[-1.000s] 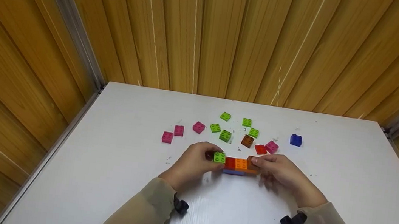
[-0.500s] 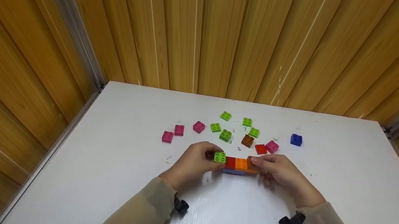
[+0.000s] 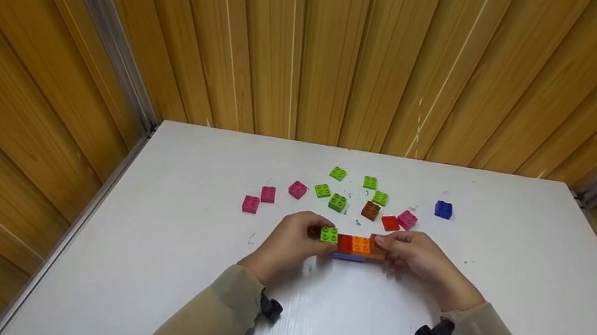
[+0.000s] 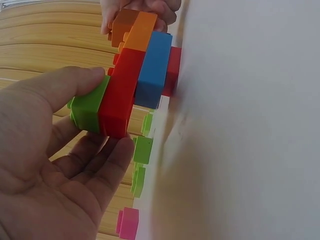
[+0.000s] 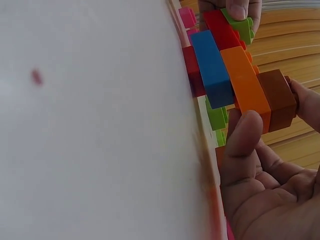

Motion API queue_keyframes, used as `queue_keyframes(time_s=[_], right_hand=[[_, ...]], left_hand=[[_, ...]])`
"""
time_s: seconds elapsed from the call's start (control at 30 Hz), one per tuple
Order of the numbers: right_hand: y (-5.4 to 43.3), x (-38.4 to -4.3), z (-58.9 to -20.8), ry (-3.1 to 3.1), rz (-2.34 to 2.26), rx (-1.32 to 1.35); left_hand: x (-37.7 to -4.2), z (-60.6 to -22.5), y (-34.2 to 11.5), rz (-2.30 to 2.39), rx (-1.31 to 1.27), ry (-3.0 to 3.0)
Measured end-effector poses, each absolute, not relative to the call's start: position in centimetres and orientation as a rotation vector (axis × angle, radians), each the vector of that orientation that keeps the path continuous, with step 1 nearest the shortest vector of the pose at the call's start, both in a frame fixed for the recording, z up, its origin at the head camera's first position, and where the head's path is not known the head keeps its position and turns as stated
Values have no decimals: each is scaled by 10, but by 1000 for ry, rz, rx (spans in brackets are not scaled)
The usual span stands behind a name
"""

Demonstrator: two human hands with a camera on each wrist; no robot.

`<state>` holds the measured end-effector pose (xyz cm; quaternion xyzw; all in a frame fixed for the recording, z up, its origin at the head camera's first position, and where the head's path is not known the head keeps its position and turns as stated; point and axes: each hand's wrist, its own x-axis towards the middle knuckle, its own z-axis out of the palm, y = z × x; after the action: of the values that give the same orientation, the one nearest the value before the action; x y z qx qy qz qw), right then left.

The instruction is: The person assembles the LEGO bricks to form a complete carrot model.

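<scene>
A stepped stack of toy building bricks stands on the white table between both hands. At its bottom is a red brick (image 5: 192,70), with a blue brick (image 4: 155,70) over it. Above lie a longer red brick (image 4: 121,90) and an orange brick (image 3: 361,245), end to end. The left hand (image 3: 292,241) pinches a light green brick (image 3: 329,234) on the stack's left end, thumb in front. Over the right end, a brown brick (image 5: 276,100) is pinched by the right hand (image 3: 421,256), one digit on its studs, another under the orange brick's overhang.
Behind the stack lie loose bricks: several green (image 3: 337,202), several pink (image 3: 297,189), a brown block (image 3: 370,210) and a flat red piece (image 3: 390,223). A dark blue brick (image 3: 443,210) sits farther right. Wooden panels (image 3: 329,57) rise at the table's back edge.
The right wrist has shifted very slightly left. Both hands keep their hold, and the stack and loose bricks stay in place.
</scene>
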<state>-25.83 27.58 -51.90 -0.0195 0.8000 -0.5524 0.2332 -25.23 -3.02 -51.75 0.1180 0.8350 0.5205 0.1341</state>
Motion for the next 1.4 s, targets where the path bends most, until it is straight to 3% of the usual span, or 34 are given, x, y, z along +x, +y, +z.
queue_keyframes(time_s=[0.6, 1.03, 1.4], right_hand=[[275, -257, -516, 1994, -1695, 61], [290, -258, -521, 1998, -1705, -129], [290, -259, -522, 2008, -1721, -106]], left_hand=[[-254, -515, -32, 1503, 329, 2407], [-253, -518, -32, 1501, 361, 2420], [-257, -513, -39, 1551, 288, 2397]])
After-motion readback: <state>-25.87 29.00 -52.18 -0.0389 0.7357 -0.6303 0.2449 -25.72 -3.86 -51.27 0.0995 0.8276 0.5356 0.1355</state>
